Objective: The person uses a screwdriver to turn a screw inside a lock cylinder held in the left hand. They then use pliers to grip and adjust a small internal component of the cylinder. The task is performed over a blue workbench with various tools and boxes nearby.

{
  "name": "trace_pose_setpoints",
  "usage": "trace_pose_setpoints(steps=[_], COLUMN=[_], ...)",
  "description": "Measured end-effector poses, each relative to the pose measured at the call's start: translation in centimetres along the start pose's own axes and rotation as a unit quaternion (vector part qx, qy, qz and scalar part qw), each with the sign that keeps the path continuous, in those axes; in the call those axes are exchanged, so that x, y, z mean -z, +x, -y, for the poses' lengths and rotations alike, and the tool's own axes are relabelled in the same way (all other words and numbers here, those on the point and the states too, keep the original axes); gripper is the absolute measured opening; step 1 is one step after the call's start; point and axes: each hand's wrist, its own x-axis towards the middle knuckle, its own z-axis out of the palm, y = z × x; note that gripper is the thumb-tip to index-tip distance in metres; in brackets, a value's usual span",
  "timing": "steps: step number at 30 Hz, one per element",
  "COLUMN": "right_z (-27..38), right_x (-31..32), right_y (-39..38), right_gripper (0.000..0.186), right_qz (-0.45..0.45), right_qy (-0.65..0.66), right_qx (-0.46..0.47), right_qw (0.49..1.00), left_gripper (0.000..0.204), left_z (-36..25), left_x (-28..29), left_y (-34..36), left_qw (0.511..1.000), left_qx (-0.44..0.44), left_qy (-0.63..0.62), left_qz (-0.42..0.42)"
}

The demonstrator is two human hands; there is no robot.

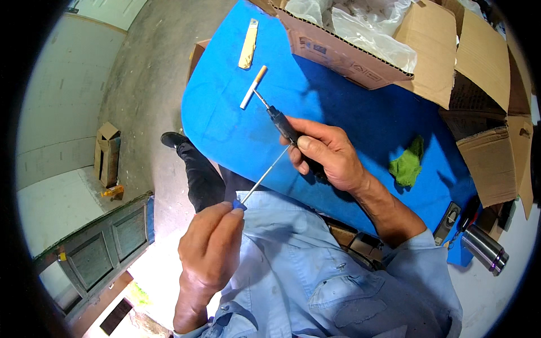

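My left hand (213,242) is closed around the blue handle of a thin screwdriver (265,174), whose shaft reaches up to the black tool in my right hand; whether they touch is hard to tell. My right hand (332,152) grips that black tool (279,121), which has a slim metal tip angled toward a cigarette (248,97) lying on the blue work surface (214,124). A yellowish flat strip (248,44) lies above the cigarette.
An open cardboard box (349,62) with clear plastic occupies the back, beside more cartons (484,163). A green cloth (406,163), a dark device (447,222) and a steel cylinder (484,249) sit at right. An upright carton (106,155) stands on the floor at left.
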Motion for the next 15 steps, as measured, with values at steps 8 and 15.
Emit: trace_pose_setpoints(steps=[8,15], right_z=[-0.3,-0.1], right_x=[0.2,0.3], right_y=[0.1,0.1], right_gripper=[0.041,0.041], right_qz=[0.012,0.022], right_qy=[-0.026,-0.023], right_qx=[0.023,0.006], right_qw=[0.999,0.999], left_gripper=[0.026,0.017], left_z=[-0.1,-0.1], left_x=[0.1,1.2], left_y=[-0.2,1.2], left_qw=[1.0,0.82], left_qx=[0.001,0.421], left_qy=[0.013,-0.386], left_qz=[0.025,0.045])
